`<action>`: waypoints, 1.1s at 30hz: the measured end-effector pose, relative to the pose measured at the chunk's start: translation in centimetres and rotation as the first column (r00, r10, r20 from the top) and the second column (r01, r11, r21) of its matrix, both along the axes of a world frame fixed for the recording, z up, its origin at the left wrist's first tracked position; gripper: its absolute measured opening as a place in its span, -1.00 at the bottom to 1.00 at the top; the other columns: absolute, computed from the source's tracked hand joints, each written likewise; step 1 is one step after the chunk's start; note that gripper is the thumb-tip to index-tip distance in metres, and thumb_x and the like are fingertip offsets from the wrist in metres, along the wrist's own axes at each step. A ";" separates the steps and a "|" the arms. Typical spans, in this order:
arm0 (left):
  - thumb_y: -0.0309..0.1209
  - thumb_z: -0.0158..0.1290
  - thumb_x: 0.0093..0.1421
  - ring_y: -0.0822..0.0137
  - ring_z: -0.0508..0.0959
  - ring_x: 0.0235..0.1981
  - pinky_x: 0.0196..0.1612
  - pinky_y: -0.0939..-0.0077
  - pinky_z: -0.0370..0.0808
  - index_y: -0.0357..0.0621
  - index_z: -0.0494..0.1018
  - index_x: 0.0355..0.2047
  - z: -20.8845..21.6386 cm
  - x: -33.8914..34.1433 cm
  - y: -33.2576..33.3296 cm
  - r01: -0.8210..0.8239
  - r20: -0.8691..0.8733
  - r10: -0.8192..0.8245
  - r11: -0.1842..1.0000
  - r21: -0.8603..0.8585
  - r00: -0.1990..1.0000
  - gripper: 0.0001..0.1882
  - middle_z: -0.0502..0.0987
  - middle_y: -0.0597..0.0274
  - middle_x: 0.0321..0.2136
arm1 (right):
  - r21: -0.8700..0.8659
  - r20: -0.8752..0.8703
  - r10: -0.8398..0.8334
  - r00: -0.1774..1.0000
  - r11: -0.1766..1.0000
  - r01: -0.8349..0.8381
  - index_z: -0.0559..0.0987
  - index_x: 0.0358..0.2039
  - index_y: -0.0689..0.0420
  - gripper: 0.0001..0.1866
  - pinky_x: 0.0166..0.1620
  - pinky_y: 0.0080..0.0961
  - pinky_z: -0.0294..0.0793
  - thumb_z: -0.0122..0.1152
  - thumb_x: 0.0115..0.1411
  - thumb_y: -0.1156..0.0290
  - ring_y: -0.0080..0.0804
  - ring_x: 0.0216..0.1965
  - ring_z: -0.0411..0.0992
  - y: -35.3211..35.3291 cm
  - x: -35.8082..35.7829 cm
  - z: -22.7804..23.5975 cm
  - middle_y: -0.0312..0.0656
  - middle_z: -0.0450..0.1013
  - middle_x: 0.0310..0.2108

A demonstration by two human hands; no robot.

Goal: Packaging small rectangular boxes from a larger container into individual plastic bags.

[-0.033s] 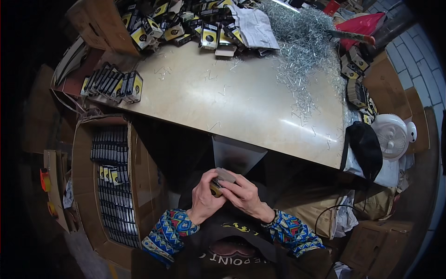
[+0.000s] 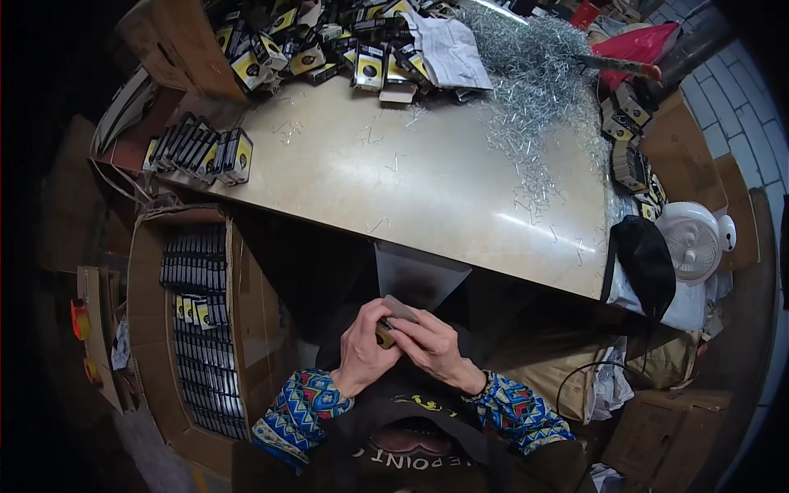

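Both hands are together close to my body, just below the table's near edge. A small black-and-yellow cardboard box (image 2: 384,337) is between them, mostly covered by the fingers. Its greyish flap (image 2: 399,309) sticks up at the top. My left hand (image 2: 364,338) wraps round the box from the left side. From the right, my right hand (image 2: 430,343) closes on it, thumb and fingertips at the flap end. What lies inside the box is hidden.
On the table (image 2: 427,181), a heap of similar boxes (image 2: 370,66) lies beside a pile of bent metal wire pieces (image 2: 534,74). A row of boxes (image 2: 201,149) stands at the left edge. Below it is a carton (image 2: 238,329) packed with boxes. At right stands a white fan (image 2: 690,242).
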State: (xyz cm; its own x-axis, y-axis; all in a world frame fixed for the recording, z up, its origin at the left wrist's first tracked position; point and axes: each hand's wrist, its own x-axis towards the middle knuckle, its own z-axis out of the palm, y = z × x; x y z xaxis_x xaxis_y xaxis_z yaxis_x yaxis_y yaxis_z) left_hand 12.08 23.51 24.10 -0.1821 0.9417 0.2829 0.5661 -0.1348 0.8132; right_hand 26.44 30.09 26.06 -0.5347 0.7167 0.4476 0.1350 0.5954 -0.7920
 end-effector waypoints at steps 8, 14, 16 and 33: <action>-0.37 0.29 -0.05 -0.16 0.58 -0.19 -0.22 0.12 0.55 -0.22 0.16 0.15 3.2 0.7 2.1 -0.092 -0.073 0.083 0.988 -0.127 0.994 -0.22 0.49 -0.18 -0.12 | -0.400 -0.083 -0.161 0.983 0.909 0.116 0.58 -0.07 0.32 -0.74 -0.15 -0.62 0.55 0.20 0.23 0.55 -0.49 -0.18 0.57 0.0 -0.4 1.7 -0.03 0.59 -0.14; -0.44 0.25 -0.08 -0.12 0.53 -0.22 -0.23 0.13 0.50 -0.23 0.22 0.03 3.6 1.2 2.3 -0.085 -0.098 0.070 0.985 -0.153 0.993 -0.35 0.47 -0.09 -0.25 | -0.460 -0.028 -0.213 0.977 0.870 0.177 0.63 -0.13 0.29 -0.76 -0.13 -0.57 0.58 0.27 0.16 0.55 -0.40 -0.18 0.59 0.2 -0.4 2.3 -0.02 0.59 -0.13; -0.47 0.23 -0.08 -0.10 0.49 -0.22 -0.23 0.14 0.47 -0.24 0.23 -0.02 3.7 1.1 2.5 -0.059 -0.068 0.047 0.981 -0.183 0.997 -0.40 0.42 -0.05 -0.29 | -0.407 -0.020 -0.234 0.972 0.890 0.206 0.63 -0.13 0.28 -0.75 -0.13 -0.57 0.59 0.28 0.16 0.56 -0.40 -0.18 0.60 0.5 -0.4 2.1 -0.03 0.59 -0.14; -0.48 0.15 0.06 -0.21 0.49 -0.26 -0.29 0.05 0.45 -0.24 0.22 -0.08 3.3 0.2 3.6 -0.016 -0.033 0.007 0.966 -0.260 0.999 -0.55 0.41 -0.13 -0.28 | 0.243 0.087 -0.273 0.958 0.938 0.246 0.59 -0.19 0.38 -0.75 -0.19 -0.45 0.61 0.26 0.06 0.66 -0.15 -0.22 0.60 0.6 -1.8 2.1 0.10 0.56 -0.19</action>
State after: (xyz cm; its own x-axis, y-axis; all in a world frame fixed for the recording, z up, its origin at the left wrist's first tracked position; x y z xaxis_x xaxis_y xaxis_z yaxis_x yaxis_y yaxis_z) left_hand 12.32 27.14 27.41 -0.1883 0.9815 0.0345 0.5919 0.0854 0.8015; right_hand 24.67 30.72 28.15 -0.4023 0.7243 0.5600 0.3930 0.6890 -0.6089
